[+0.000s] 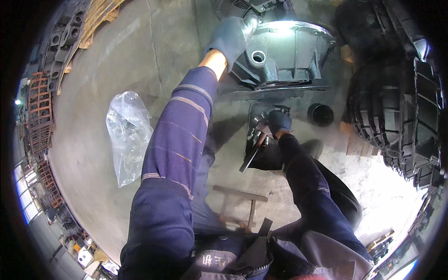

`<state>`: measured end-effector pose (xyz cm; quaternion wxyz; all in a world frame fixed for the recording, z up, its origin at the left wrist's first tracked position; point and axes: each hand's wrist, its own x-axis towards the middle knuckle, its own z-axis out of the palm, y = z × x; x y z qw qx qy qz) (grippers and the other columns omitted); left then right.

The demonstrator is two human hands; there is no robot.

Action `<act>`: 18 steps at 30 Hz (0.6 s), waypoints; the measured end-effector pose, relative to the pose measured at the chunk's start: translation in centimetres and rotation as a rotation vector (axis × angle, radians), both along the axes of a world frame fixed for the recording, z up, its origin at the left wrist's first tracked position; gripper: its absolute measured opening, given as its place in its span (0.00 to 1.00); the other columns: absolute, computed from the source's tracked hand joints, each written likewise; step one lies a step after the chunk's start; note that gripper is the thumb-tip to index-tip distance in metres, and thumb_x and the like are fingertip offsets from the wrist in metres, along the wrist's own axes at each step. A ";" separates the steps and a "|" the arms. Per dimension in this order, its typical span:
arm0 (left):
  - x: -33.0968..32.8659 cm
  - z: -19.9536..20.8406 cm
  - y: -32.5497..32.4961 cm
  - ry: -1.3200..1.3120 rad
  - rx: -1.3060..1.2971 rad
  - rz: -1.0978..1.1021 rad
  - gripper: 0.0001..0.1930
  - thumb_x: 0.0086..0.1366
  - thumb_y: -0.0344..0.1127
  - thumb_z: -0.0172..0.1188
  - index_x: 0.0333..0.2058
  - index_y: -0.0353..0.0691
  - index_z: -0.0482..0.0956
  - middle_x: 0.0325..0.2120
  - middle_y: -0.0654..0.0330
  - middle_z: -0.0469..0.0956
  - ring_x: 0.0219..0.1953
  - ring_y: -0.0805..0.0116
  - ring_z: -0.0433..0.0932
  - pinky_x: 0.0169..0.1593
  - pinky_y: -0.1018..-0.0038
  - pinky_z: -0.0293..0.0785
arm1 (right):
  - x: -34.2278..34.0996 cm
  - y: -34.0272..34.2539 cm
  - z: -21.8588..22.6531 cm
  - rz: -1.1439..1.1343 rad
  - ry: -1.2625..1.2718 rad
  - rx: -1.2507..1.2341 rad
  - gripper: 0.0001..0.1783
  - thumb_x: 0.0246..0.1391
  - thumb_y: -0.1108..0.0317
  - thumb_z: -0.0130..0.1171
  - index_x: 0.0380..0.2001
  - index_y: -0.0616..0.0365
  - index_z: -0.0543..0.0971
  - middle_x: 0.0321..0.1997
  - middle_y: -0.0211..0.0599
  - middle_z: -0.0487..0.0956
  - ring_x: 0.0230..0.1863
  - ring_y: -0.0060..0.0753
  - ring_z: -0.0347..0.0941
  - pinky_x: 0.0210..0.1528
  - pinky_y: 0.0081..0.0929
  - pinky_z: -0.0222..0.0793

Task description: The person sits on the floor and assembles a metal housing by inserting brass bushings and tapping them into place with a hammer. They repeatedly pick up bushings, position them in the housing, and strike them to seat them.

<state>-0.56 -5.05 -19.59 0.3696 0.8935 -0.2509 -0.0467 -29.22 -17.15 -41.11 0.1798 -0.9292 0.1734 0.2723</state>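
Observation:
A large grey metal bell-shaped housing [291, 58] stands on a flat plate at the top of the view, with a round port on its near side. My left hand [228, 39], in a dark grey glove, grips the housing's upper left edge; its fingertips are partly hidden. Lower down, my right hand [279, 121], in a dark glove, reaches into a black tray [268, 162] of metal tools. Its fingers are closed among the tools, and what they hold is hidden. A hammer-like tool with a long handle [252, 157] lies slanted beside that hand.
A short black cylinder [320, 115] stands right of the tray. Clear plastic bag [128, 137] lies on the floor at left. Near my legs is a small metal-framed stool [242, 193]. Large black castings [392, 107] on wooden blocks line the right; racks [41, 112] line the left.

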 end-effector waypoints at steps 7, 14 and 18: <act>-1.1 3.1 -0.4 0.116 0.108 0.075 0.31 0.74 0.59 0.48 0.42 0.33 0.85 0.42 0.37 0.83 0.50 0.35 0.80 0.51 0.50 0.76 | -0.1 -3.0 10.2 -0.226 -0.267 0.034 0.16 0.56 0.53 0.67 0.39 0.54 0.86 0.43 0.51 0.86 0.49 0.54 0.82 0.49 0.44 0.78; -11.0 11.3 -1.4 0.088 -0.125 -0.096 0.20 0.69 0.50 0.60 0.51 0.42 0.83 0.40 0.52 0.86 0.43 0.56 0.85 0.48 0.60 0.79 | 0.8 -7.4 29.4 -0.181 -0.907 0.514 0.23 0.54 0.53 0.72 0.38 0.65 0.84 0.39 0.52 0.86 0.40 0.48 0.84 0.45 0.36 0.78; -18.8 14.1 0.2 0.321 -0.447 -0.404 0.12 0.74 0.33 0.58 0.52 0.40 0.84 0.28 0.66 0.80 0.29 0.82 0.71 0.35 0.78 0.71 | -1.5 -5.2 36.0 -0.085 -1.017 0.391 0.18 0.50 0.66 0.75 0.42 0.65 0.83 0.38 0.44 0.87 0.38 0.37 0.84 0.44 0.29 0.77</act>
